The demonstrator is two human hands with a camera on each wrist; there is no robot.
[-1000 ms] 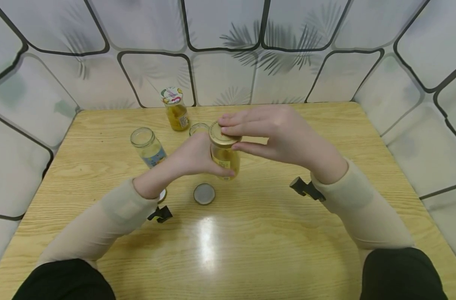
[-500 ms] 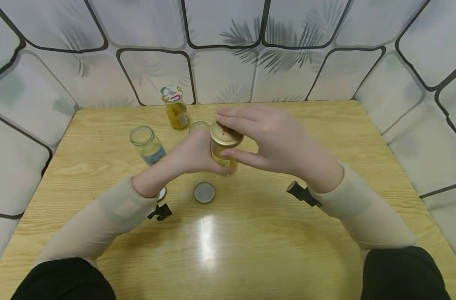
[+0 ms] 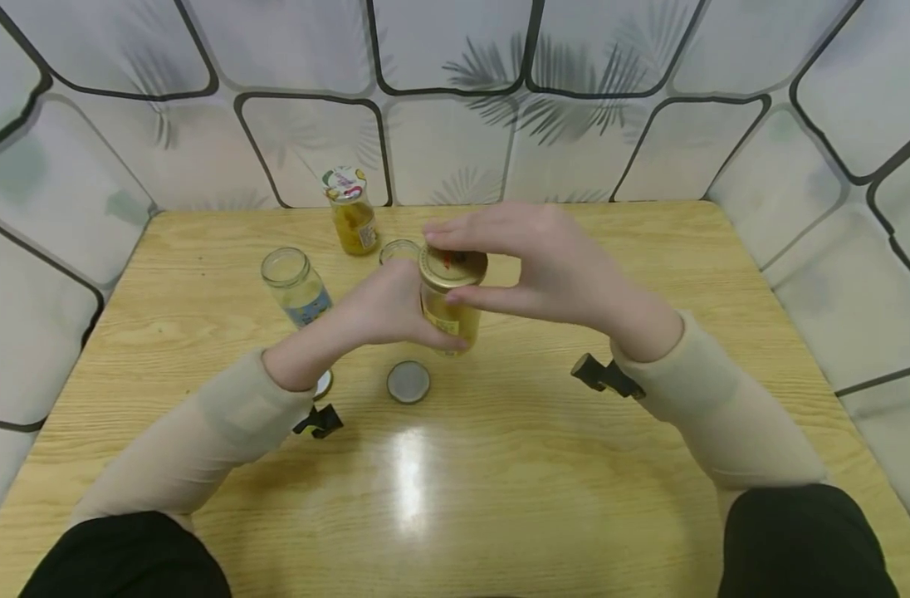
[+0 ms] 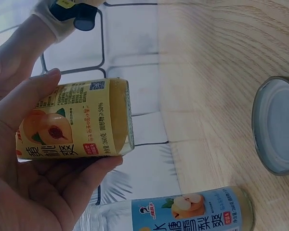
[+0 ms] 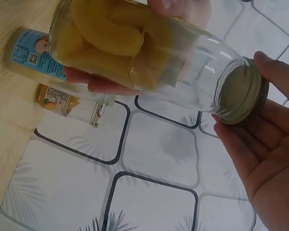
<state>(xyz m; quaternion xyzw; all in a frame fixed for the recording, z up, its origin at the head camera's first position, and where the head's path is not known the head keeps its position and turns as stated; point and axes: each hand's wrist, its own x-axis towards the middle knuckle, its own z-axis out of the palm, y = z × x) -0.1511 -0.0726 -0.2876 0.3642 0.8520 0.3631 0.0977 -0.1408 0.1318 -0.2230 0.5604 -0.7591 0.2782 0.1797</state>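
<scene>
My left hand (image 3: pixel 391 303) grips a glass jar of yellow peach slices (image 5: pixel 111 45) around its body, above the table. A yellow label (image 4: pixel 62 120) wraps the jar. On its mouth sits a gold lid (image 3: pixel 455 266). The right hand (image 3: pixel 548 262) holds the lid's rim between thumb and fingers, as the right wrist view also shows. Behind the left hand, a lidless jar (image 3: pixel 399 248) is mostly hidden. Left of that hand stands another lidless jar (image 3: pixel 294 278) with a blue label.
A loose lid (image 3: pixel 408 382) lies on the wooden table (image 3: pixel 500 498) below the jar. A second lid (image 3: pixel 324 384) is partly hidden by the left wrist. At the back stands a filled jar (image 3: pixel 354 220) with a patterned top. Patterned wall panels (image 3: pixel 455 149) surround the table.
The right thumb and fingers have shifted around the lid, first dropping slightly and opening wider, then settling at its rim again. The left hand keeps its grip on the jar in nearly the same place.
</scene>
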